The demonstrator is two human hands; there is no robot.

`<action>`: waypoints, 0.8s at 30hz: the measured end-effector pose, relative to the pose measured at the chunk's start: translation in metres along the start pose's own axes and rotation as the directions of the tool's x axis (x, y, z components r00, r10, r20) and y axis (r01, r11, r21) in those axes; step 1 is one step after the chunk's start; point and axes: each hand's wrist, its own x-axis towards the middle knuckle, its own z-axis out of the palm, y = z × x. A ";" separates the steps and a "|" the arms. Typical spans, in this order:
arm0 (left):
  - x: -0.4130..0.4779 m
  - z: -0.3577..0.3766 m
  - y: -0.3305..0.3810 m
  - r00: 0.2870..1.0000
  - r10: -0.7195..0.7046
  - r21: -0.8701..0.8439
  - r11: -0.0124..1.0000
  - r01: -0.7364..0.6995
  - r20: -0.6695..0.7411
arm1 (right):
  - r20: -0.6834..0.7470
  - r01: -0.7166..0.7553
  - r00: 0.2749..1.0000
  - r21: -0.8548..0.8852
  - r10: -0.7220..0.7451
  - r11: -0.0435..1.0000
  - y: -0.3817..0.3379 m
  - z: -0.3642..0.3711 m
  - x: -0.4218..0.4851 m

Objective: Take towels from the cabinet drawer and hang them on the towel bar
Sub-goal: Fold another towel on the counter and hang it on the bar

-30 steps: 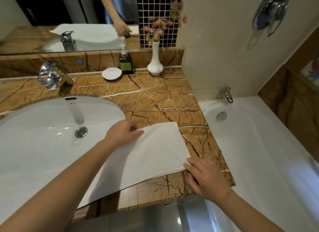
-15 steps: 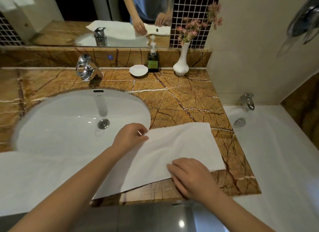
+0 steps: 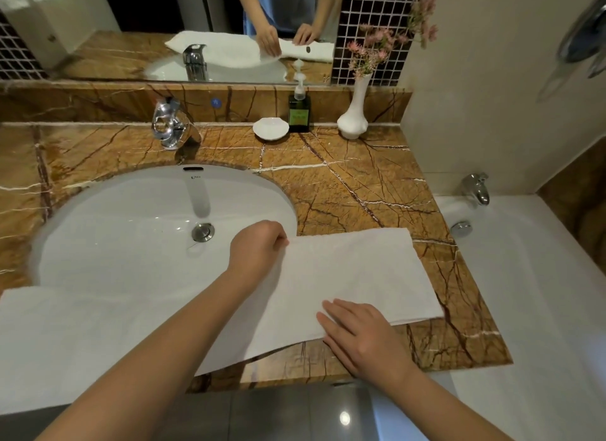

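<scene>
Both hands sit on one white towel point(image 3: 354, 276), which lies flat with its long axis running across the frame, from the lower left over the sink point(image 3: 131, 230) to the worktop point(image 3: 344, 184) at centre right. The left hand point(image 3: 259, 250), at the far edge, has its fingers point(image 3: 278, 240) curled, pinching the cloth. The right hand point(image 3: 360, 335) rests on the near edge, fingers straight and pressing. Most of the length trails left of both hands, so a lift likely means gathering from that side.
</scene>
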 end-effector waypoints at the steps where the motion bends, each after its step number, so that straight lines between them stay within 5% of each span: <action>1: 0.003 0.000 -0.001 1.000 0.011 0.011 1.000 -0.011 0.001 | 0.005 0.000 1.000 -0.001 0.000 1.000 0.000 0.000 0.000; 13: -0.020 0.000 -0.047 0.922 -0.045 -0.181 0.976 0.123 0.385 | 0.021 -0.005 1.000 0.010 0.005 1.000 0.000 0.001 -0.002; 21: -0.014 -0.010 -0.064 0.957 -0.068 -0.126 0.986 0.107 0.283 | 0.018 -0.005 1.000 0.015 0.005 1.000 -0.001 0.000 -0.001; 24: -0.024 -0.008 -0.072 0.921 -0.191 -0.199 0.942 0.269 0.339 | 0.026 -0.010 1.000 0.015 0.010 1.000 -0.002 -0.001 0.000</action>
